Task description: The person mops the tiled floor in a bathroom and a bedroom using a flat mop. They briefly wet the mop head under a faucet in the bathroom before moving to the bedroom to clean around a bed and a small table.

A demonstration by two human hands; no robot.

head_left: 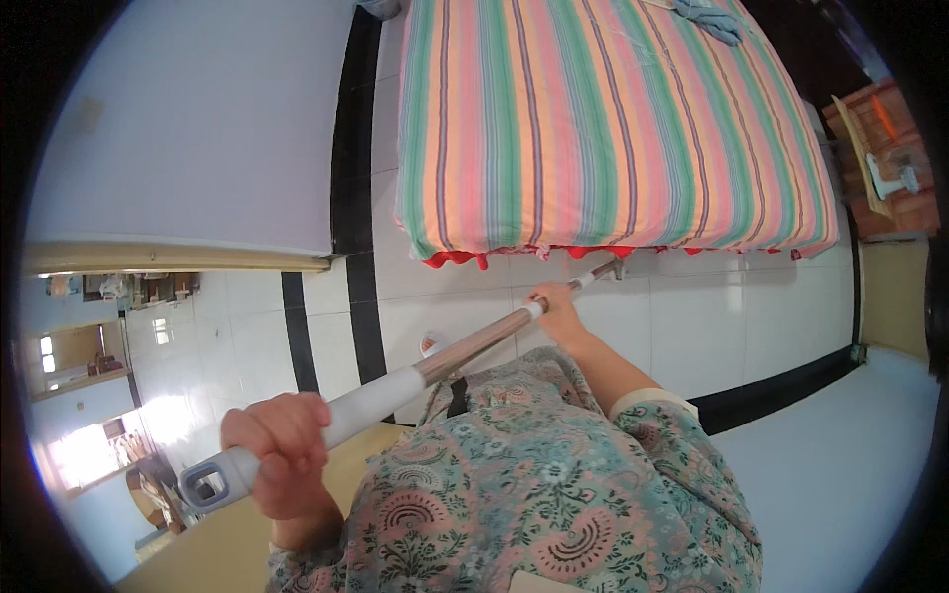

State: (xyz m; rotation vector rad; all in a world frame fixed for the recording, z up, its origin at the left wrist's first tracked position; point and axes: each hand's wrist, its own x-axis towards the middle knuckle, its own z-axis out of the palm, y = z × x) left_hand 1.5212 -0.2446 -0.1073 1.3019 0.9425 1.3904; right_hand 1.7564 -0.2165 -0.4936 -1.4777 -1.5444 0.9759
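Note:
A long mop handle runs aslant across my body, with a white grip, a metallic tube and a looped end at the lower left. My left hand is wrapped round the white grip just above the loop. Farther up the tube, near its white collar, my right hand is closed on it. The far end of the handle reaches a small joint near the foot of the bed; I cannot make out the mop head there.
Striped cloth covers the bed, with red trim along its lower edge. White floor tiles with black border strips surround it. A doorway opens at left beside a wall. A small white fan stands on wooden furniture at right.

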